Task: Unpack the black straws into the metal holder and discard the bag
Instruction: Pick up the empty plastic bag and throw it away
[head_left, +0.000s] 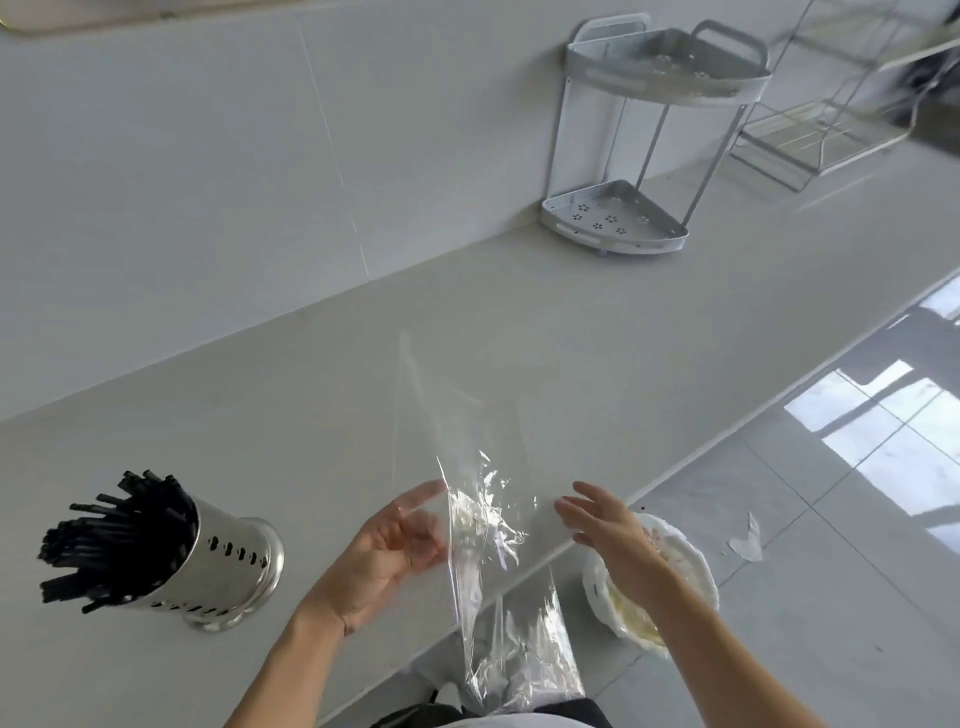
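Counted at lower left of frame: one perforated metal holder (228, 561) containing a dense bundle of black straws (114, 540), individual number too many to tell. Counted at lower centre: one clear plastic bag (488, 525), two hands, left hand (389, 551) and right hand (608, 530). Also recorded: one white two-tier corner shelf (654, 140) and one wire rack (831, 114) at upper right, one white bin (670, 540) at lower right.

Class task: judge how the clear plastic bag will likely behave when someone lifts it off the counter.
The clear plastic bag looks creased and droops over the counter edge, so it is probably floppy. It appears empty and thin, hence likely very light and drifty.
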